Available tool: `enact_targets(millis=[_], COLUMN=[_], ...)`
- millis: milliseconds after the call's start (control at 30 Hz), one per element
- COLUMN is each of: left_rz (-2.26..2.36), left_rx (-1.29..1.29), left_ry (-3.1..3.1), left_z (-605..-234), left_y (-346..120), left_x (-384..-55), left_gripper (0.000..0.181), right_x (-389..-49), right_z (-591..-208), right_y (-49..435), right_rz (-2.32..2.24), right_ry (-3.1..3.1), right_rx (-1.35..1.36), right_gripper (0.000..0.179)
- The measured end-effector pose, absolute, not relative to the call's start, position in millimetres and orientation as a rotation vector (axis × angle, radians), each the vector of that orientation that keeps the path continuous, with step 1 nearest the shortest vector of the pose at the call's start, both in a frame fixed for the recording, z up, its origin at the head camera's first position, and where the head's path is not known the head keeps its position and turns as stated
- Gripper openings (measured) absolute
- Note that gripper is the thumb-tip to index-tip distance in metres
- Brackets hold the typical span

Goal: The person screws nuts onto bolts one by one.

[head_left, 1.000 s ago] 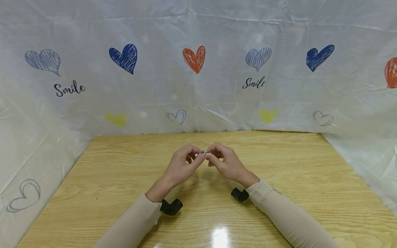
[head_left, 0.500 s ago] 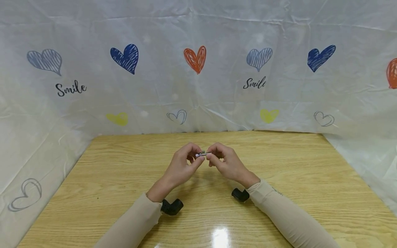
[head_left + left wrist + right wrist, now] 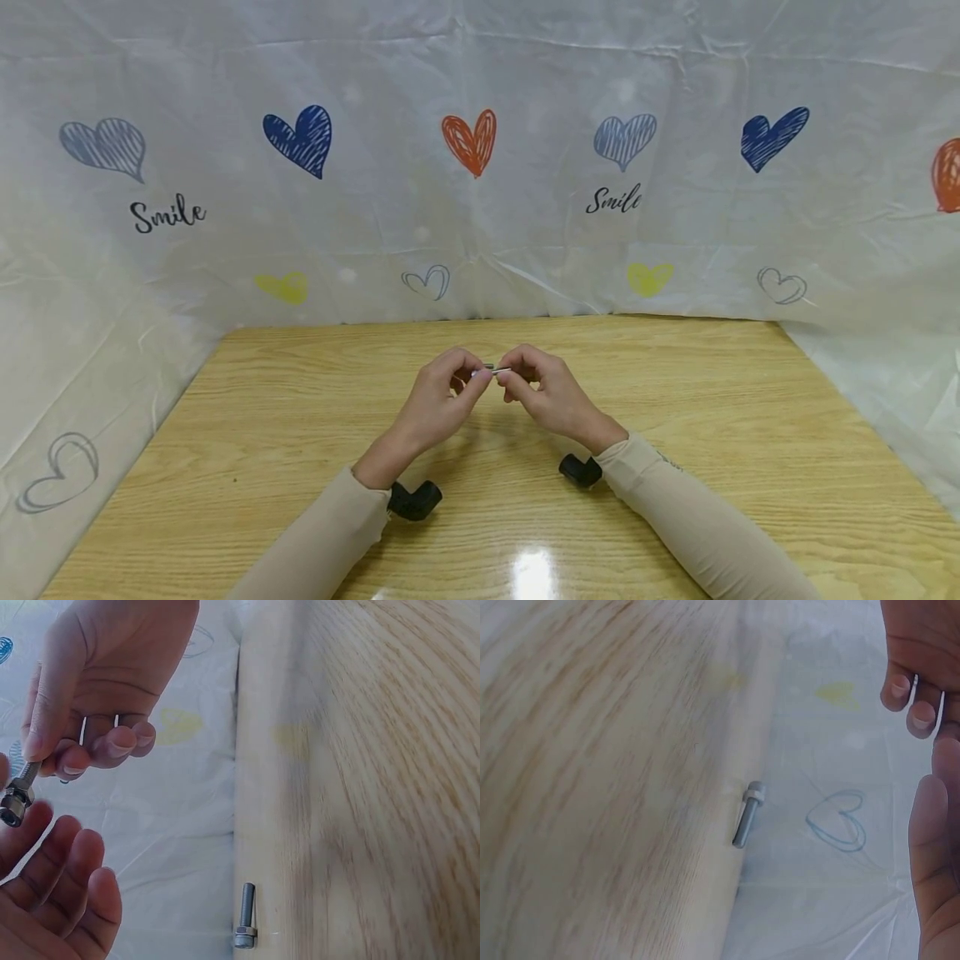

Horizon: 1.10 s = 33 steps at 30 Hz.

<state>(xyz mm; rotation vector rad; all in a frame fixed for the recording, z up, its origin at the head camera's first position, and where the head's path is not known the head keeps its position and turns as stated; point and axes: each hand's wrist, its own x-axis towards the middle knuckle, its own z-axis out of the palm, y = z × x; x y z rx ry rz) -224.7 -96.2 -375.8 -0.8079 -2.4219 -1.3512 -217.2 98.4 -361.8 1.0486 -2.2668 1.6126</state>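
Note:
Both hands meet over the table around one metal bolt (image 3: pixel 501 372) carrying a nut (image 3: pixel 20 793) close to its head. My right hand (image 3: pixel 551 396) pinches the threaded end between thumb and forefinger. At the other end my left hand (image 3: pixel 441 402) holds the nut between thumb and forefinger, the thumb hiding the head in the head view. The left wrist view shows the nut and the socket head below the right thumb. The other fingers of both hands are loosely bent. A second bolt (image 3: pixel 247 915) with a nut near its head lies on the table behind the hands.
The wood-grain table (image 3: pixel 300 467) reaches back to a pale cloth (image 3: pixel 525 225) printed with hearts and "Smile". Black wrist cameras (image 3: pixel 415 501) hang under both forearms.
The left thumb has rolled down off the bolt head, then back up over it. The right hand keeps its pinch almost unmoved.

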Motion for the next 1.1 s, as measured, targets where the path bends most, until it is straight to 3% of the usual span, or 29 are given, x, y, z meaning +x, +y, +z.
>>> enact_targets(millis=[233,667,1100], left_rz=[-1.387,-1.359,-1.354], left_rx=[-0.826,-0.868,-0.834], left_ry=[-2.362,-2.361,-2.390], left_z=[-374.9,-377.6,-377.8], left_y=[-96.9,-96.0,-95.9], left_x=[-224.4,-226.8,-227.2], left_gripper=[0.020,0.006,0.020], right_x=[-218.1,-218.7,-218.3], right_z=[-362.0,-362.2,-361.8], right_y=[98.8,98.6,98.7], right_rz=[1.628,1.638,1.641], right_ry=[-2.264,-2.255,-2.262], right_rx=[1.045,1.058,1.050], right_gripper=[0.004,0.005,0.005])
